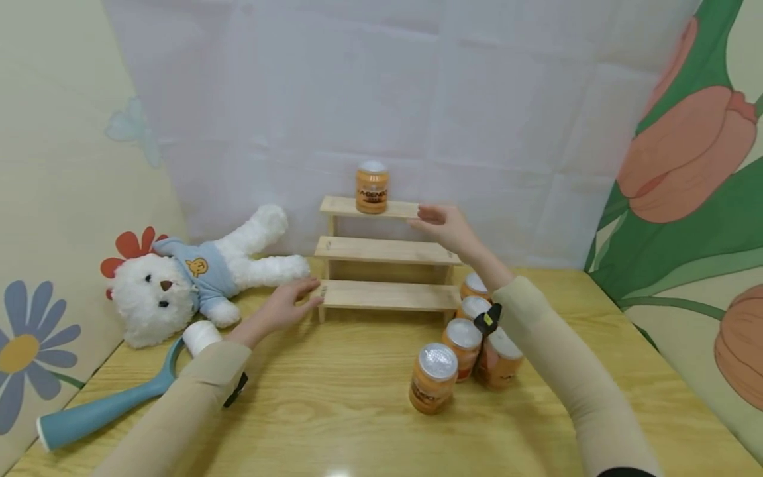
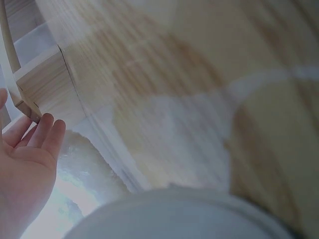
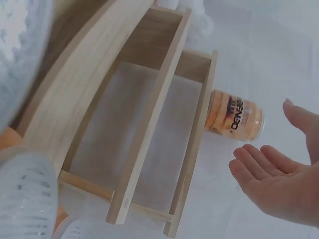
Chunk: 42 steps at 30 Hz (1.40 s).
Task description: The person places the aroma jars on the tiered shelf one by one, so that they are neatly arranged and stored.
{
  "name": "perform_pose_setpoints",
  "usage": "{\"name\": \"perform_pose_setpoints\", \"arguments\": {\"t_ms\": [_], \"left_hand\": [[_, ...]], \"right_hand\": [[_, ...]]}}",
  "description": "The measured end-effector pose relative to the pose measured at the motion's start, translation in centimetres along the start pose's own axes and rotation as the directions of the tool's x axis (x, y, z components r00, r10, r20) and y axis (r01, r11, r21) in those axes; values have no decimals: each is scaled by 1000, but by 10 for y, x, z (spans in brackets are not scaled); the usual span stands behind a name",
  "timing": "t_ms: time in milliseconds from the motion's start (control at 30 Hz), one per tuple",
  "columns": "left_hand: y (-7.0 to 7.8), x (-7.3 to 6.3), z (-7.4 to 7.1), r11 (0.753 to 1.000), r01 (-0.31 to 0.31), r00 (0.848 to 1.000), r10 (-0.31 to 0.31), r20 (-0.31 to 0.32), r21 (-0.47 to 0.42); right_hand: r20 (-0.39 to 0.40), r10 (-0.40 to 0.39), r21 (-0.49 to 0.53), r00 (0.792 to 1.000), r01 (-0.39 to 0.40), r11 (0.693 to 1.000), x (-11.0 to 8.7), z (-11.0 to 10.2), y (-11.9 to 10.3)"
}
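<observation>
A three-tier wooden shelf (image 1: 387, 250) stands on the table against the white backdrop. One orange can (image 1: 372, 189) with a silver lid sits upright on its top tier, left of the middle. My right hand (image 1: 444, 228) hovers by the right end of that tier, holding nothing. In the right wrist view its fingers and thumb are spread apart, short of the can (image 3: 235, 117). At the left end of the lowest tier is my left hand (image 1: 289, 306). Its fingertips (image 2: 46, 119) touch the corner of the board in the left wrist view.
Several more orange cans (image 1: 434, 381) stand on the table (image 1: 334, 411) at the shelf's right front, partly behind my right forearm. A white plush toy (image 1: 152, 298) in a blue shirt lies to the left. Before it lies a blue-handled lint roller (image 1: 113, 403).
</observation>
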State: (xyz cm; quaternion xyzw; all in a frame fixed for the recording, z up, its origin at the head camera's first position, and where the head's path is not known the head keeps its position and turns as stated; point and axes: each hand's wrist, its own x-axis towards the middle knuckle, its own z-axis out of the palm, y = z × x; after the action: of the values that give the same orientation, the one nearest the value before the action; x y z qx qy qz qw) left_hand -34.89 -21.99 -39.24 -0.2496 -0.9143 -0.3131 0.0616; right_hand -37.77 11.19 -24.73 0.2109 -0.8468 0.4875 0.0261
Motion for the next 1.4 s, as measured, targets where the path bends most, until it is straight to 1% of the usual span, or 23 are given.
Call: {"name": "perform_pose_setpoints", "arguments": {"t_ms": [133,267,367,500,667,800,1000,1100,1200,1300,1400], "left_hand": [[-2,0,0,1000,1,1000,-1,0,-3],[-1,-2,0,1000,3,1000,-3,-1,-5],[0,-4,-1,1000,3,1000,-3,-2,-4],[0,-4,-4,1000,1,1000,-1,-9,-2],[1,-3,-5,1000,-3,1000,3,-3,-8],[0,-2,-3,999,15,1000,-15,4,-33],[-2,-2,-3,998,40,999,-39,23,-49],[-3,-1,-4,998,50,998,-49,26,-48],[-3,0,-5,998,46,999,-45,21,-43],[-2,0,-5,998,38,999,-38,14,-42],[-2,-1,-3,999,18,1000,-18,5,-39]], "right_hand": [[23,-8,5,1000,8,1000,-16,1,-1],[54,-9,-7,999,9,1000,-37,2,-1],[81,-33,-15,996,34,999,-52,2,0],[91,-66,-1,994,66,998,-67,2,0],[98,-46,20,994,44,999,-88,4,2],[122,-35,43,992,30,999,-105,6,9],[130,-81,29,988,78,997,-130,11,22],[135,-66,46,989,60,997,-142,12,28],[140,-52,62,989,44,997,-153,15,35],[145,-78,77,986,68,995,-162,18,44],[151,-80,73,985,69,995,-170,22,51]]}}
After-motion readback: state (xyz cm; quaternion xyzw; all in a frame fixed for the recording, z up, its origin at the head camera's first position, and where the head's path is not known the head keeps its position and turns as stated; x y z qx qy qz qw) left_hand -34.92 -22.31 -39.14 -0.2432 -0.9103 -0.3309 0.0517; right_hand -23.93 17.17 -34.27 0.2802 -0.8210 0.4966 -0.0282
